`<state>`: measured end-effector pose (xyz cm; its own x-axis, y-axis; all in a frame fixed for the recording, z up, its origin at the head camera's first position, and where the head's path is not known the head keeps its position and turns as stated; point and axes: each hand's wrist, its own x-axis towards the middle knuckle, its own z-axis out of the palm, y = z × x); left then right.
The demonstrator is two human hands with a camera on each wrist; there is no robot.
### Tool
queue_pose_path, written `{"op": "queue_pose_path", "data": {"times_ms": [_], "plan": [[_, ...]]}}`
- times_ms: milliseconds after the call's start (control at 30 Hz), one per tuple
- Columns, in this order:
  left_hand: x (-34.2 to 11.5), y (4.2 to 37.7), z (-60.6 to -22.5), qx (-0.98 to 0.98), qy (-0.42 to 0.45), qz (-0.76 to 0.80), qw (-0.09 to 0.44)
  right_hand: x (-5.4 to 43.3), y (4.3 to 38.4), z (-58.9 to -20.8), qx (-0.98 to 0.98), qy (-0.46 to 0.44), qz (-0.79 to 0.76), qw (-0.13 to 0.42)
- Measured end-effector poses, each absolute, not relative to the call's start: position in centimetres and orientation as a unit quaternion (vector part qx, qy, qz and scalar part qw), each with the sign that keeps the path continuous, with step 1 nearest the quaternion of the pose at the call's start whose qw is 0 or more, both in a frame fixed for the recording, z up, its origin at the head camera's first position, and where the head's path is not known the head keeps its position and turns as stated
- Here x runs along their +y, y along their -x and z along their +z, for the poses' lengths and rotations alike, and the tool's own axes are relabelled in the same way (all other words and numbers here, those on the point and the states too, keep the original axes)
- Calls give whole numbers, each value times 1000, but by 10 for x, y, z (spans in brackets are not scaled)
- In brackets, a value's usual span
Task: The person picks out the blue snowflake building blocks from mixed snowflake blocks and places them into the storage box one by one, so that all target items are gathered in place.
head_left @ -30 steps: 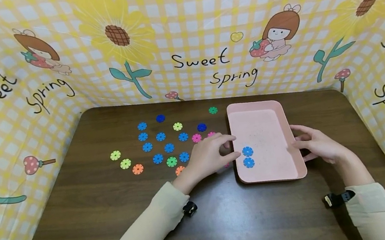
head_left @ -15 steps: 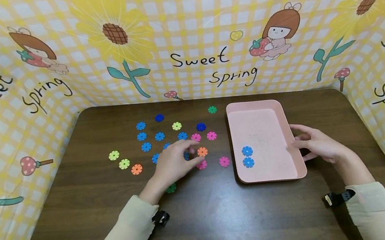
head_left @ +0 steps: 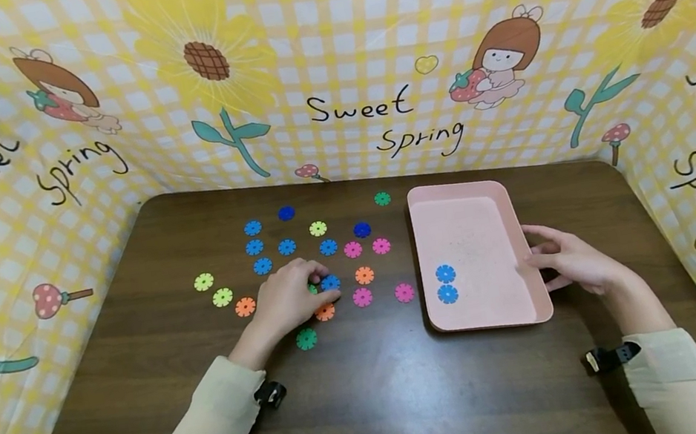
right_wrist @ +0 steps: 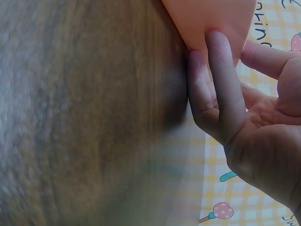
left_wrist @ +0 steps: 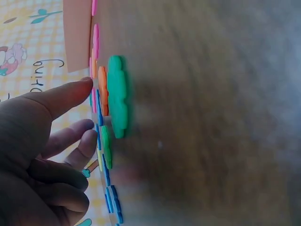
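Note:
In the head view my left hand (head_left: 289, 297) is low over the scattered discs, its thumb and index finger parted around a blue notched disc (head_left: 330, 283). Whether they touch it I cannot tell. Part of a green disc shows beneath the fingers, and an orange disc (head_left: 325, 312) lies by the thumb. The left wrist view has a green disc (left_wrist: 117, 96) in front, with other discs edge-on past the fingertips. My right hand (head_left: 574, 262) rests its fingertips against the right wall of a pink tray (head_left: 488, 320). Two blue discs (head_left: 446, 283) lie inside that tray.
Several more discs, blue, yellow-green (head_left: 204, 282), pink (head_left: 404, 292), orange and green (head_left: 307, 339), lie flat and separate on the dark wooden table (head_left: 376, 408), left of the tray. A checked cloth (head_left: 335, 39) stands around the table's back and sides.
My left hand has moved left from the tray's left edge to the blue disc among the scattered ones. The right hand stays at the tray, and its two blue discs have not moved.

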<state>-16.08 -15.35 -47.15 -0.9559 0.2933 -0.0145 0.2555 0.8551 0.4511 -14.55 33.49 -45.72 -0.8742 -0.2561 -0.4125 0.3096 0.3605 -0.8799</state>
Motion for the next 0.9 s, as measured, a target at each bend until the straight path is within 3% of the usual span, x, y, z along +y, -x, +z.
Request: {"op": "queue_pose_path", "data": {"times_ms": [333, 900], "plan": [[-151, 162, -470, 966, -121, 214, 74, 334, 147, -458, 787, -20, -562, 254], [-147, 166, -470, 967, -130, 209, 67, 336, 146, -459, 788, -21, -562, 250]]}}
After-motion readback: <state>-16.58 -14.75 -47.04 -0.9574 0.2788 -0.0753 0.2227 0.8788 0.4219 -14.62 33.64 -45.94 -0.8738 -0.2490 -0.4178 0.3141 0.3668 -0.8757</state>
